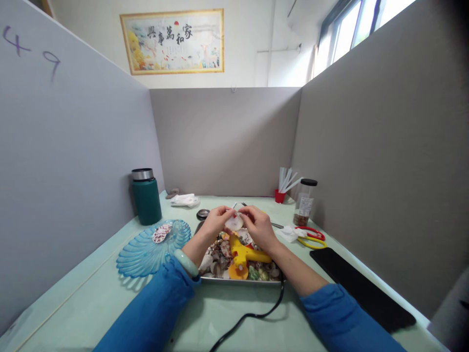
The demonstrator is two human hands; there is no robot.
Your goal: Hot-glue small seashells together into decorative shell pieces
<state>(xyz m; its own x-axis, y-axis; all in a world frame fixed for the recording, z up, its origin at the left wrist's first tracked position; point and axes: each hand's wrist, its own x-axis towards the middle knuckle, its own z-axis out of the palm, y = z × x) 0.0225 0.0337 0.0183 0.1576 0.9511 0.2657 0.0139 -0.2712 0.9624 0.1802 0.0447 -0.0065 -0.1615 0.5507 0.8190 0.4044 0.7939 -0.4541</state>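
My left hand (216, 220) and my right hand (258, 225) meet above a metal tray (238, 280) full of seashells. Both pinch a pale round shell (234, 223) between their fingertips. A yellow and orange glue gun (242, 255) lies on the shells in the tray, and its black cord (252, 315) runs off toward the near table edge. I wear blue sleeves and a pale green bangle (186, 262) on my left wrist.
A blue shell-shaped glass dish (146, 252) holding one patterned shell lies left of the tray. A dark green flask (145, 196) stands back left. A red cup of white sticks (282, 193), a jar (304, 203), red and yellow scissors (311, 237) and a black pad (361, 286) lie right. Grey partitions enclose the desk.
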